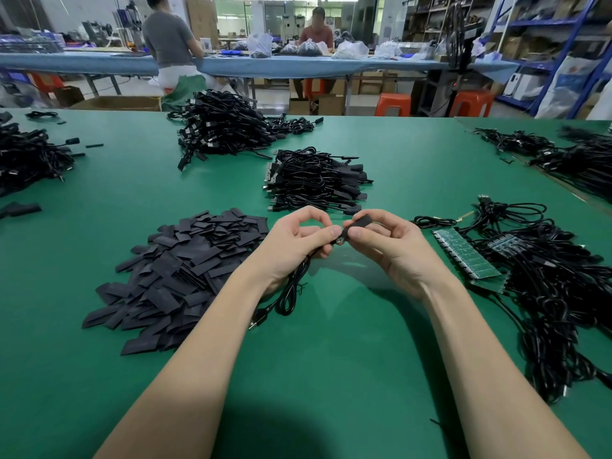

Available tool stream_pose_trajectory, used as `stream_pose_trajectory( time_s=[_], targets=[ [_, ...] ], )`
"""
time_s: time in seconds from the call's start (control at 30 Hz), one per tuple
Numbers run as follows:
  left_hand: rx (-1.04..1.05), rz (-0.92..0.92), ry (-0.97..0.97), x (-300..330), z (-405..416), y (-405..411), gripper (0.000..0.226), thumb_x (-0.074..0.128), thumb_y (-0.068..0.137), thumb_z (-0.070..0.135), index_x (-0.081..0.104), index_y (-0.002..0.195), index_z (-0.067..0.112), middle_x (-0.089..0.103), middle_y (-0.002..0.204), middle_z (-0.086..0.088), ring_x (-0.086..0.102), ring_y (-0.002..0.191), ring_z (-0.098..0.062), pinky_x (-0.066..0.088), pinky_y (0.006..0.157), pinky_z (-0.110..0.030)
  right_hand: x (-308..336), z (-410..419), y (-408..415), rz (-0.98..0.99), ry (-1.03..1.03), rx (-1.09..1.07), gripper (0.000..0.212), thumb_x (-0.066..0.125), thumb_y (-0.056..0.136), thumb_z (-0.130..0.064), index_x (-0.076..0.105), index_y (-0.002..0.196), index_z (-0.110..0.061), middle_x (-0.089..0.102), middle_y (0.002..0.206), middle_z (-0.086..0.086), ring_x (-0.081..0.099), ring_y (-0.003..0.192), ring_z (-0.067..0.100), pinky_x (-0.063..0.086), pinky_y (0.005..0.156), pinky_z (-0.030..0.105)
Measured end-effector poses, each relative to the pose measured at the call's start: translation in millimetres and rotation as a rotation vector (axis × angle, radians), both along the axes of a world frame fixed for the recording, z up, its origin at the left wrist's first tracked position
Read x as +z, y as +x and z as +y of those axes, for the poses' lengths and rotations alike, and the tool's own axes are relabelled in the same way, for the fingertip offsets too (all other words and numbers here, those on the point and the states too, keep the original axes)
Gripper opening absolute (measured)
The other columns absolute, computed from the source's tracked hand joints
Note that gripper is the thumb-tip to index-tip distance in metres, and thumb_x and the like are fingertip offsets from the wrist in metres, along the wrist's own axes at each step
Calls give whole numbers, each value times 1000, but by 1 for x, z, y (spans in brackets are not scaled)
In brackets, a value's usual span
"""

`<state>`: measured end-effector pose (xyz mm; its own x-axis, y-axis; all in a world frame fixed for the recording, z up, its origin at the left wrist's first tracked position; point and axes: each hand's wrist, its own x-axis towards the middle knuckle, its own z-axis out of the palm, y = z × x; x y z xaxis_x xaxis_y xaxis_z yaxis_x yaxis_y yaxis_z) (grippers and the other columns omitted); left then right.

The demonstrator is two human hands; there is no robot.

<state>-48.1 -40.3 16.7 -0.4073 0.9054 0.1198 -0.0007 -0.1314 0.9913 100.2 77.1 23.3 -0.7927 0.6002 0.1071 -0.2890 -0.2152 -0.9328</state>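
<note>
Both forearms reach forward, left hand (298, 241) and right hand (385, 245) meeting fingertip to fingertip, fingers curled.

Your left hand (294, 240), holding the cable (293, 291), and right hand (394, 250), holding a sleeve (359, 224), meet above the middle of the table (331, 359), the cable trailing toward you. The heap of sleeves (185, 270) lies to their left, 1 cable stack (314, 180) just behind them, a bigger pile (225, 127) farther back left, and circuit boards (467, 256) on the cable tangle (563, 293) to your right
</note>
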Motion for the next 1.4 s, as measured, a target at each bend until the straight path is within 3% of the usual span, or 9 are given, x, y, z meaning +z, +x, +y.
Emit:
stream_pose_trajectory(
  time_s=[0.2, 0.37, 0.53, 0.7, 1.07, 1.27, 1.4],
  targets=[
    [98, 270, 39, -4, 1, 4, 12, 82, 81, 10, 76, 89, 16, 77, 84, -1, 72, 76, -15, 58, 79, -27, -2, 4, 2, -8, -167, -111, 26, 79, 67, -6, 73, 92, -6, 76, 87, 8, 73, 80, 13, 57, 75, 18],
    [153, 328, 84, -9, 3, 5, 10, 83, 79, 9, 80, 85, 16, 77, 79, -3, 72, 71, -15, 59, 76, -28, -3, 3, 2, -28, -219, -130, 21, 82, 65, -7, 78, 85, -7, 76, 91, 12, 74, 83, 15, 57, 74, 17],
    [127, 281, 99, -11, 1, 5, 9, 84, 79, 9, 80, 84, 16, 77, 77, -5, 72, 70, -15, 58, 74, -26, -2, 3, 3, -51, -220, -79, 18, 83, 64, -8, 80, 81, -10, 77, 93, 12, 74, 83, 17, 58, 73, 17],
    [97, 185, 143, -8, 0, 7, 9, 82, 79, 3, 78, 85, 9, 76, 76, -10, 71, 68, -16, 57, 70, -23, -1, 2, 2, -48, -254, -21, 26, 79, 69, -6, 73, 94, -4, 77, 96, 14, 75, 85, 17, 58, 72, 17],
    [143, 128, 207, -8, 1, 12, 11, 84, 78, 5, 76, 80, 11, 75, 73, -12, 71, 64, -19, 56, 64, -23, 1, -2, 3, -56, -194, 25, 26, 79, 71, -11, 73, 95, -5, 76, 97, 12, 74, 85, 15, 57, 74, 16],
    [145, -9, 225, -10, 6, 18, 10, 79, 79, -2, 74, 85, 5, 75, 77, -16, 72, 68, -19, 57, 67, -22, 0, -9, -4, 33, -106, -92, 45, 83, 70, -18, 73, 114, -19, 75, 99, 17, 71, 80, 19, 58, 78, 25],
    [139, -16, 201, -10, 4, 16, 13, 80, 78, -1, 76, 82, 10, 75, 78, -16, 73, 70, -19, 57, 69, -22, 0, -12, -8, 62, -102, -160, 32, 83, 71, -15, 80, 102, -19, 75, 97, 15, 70, 83, 21, 59, 77, 25]
  ],
)
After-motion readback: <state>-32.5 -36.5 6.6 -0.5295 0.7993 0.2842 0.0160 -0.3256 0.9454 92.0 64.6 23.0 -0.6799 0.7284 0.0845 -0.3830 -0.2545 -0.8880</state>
